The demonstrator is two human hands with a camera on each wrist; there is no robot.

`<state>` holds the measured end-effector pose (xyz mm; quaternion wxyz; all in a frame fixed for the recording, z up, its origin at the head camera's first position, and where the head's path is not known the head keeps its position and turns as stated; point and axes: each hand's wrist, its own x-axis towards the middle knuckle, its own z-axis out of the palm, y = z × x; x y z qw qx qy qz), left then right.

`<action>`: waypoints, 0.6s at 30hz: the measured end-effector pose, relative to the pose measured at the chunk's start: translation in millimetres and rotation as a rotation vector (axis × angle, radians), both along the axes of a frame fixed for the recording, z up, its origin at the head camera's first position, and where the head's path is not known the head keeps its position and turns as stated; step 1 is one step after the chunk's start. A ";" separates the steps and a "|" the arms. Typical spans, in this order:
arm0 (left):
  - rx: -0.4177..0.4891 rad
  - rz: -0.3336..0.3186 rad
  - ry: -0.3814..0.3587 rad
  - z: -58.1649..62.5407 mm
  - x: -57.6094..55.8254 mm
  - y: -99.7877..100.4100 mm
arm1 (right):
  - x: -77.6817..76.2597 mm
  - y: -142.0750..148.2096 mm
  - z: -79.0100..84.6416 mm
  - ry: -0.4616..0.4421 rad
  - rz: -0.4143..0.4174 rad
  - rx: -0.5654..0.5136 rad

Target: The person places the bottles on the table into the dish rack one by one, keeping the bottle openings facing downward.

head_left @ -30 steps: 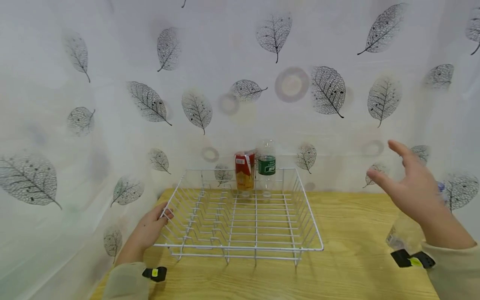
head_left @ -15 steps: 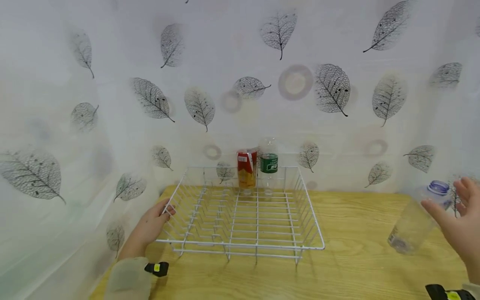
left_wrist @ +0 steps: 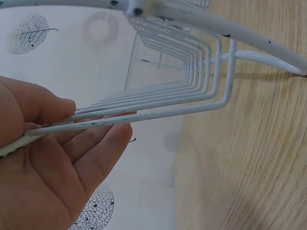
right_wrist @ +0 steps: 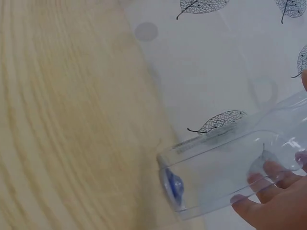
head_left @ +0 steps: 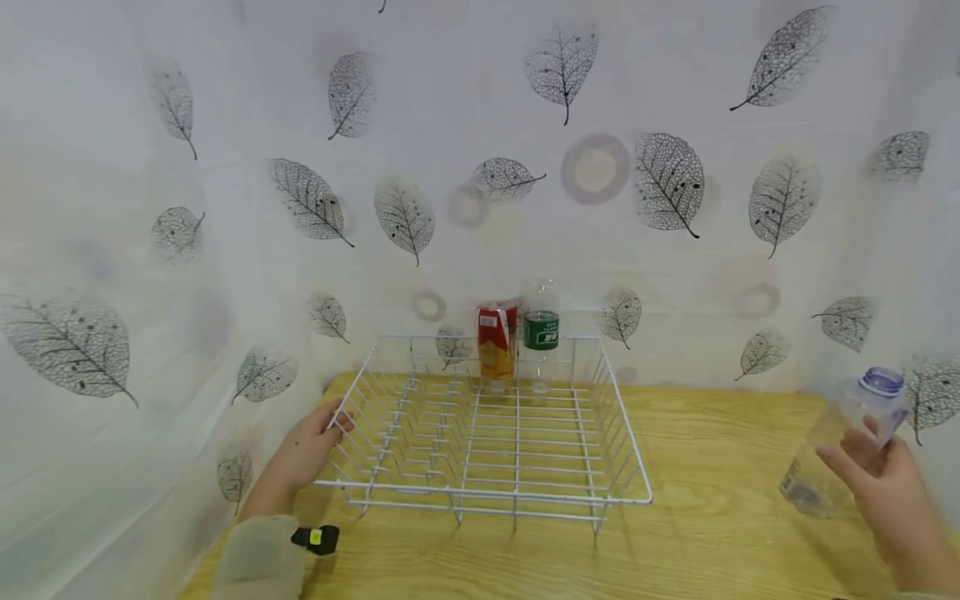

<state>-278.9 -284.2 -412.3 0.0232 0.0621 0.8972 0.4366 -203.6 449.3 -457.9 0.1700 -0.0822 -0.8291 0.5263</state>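
In the head view, a white wire dish rack (head_left: 517, 454) stands on the wooden table. My left hand (head_left: 306, 446) grips the wires of its left side; in the left wrist view, thumb and fingers pinch one white wire (left_wrist: 158, 114). Far right, a clear plastic bottle (head_left: 806, 479) with a purple neck and no cap stands upright on the table. My right hand (head_left: 888, 492) is around it, thumb on the near side, fingers seen through the plastic. The right wrist view shows those fingers (right_wrist: 276, 191) fairly straight along the bottle; how firmly they touch cannot be told.
A red and yellow drink can (head_left: 495, 350) and a clear bottle with a green label (head_left: 542, 331) stand at the rack's back; whether inside or behind it is unclear. A leaf-printed curtain (head_left: 450, 100) hangs behind and left. Bare tabletop (head_left: 705, 450) lies between rack and right bottle.
My right hand has moved right and down from the air above the table, then in around the purple-necked bottle. My left hand still holds the rack; rack and bottle have not moved.
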 end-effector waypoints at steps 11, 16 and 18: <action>-0.003 -0.004 -0.005 -0.5 -1.0 1.2 | -3.2 8.0 -22.7 -0.128 0.143 -0.034; -0.005 0.004 -0.015 0.0 -0.8 0.4 | -1.5 5.0 -21.0 -0.159 0.132 0.047; 0.001 0.006 -0.012 0.6 -0.9 0.3 | -2.0 4.1 -20.4 -0.143 0.126 0.050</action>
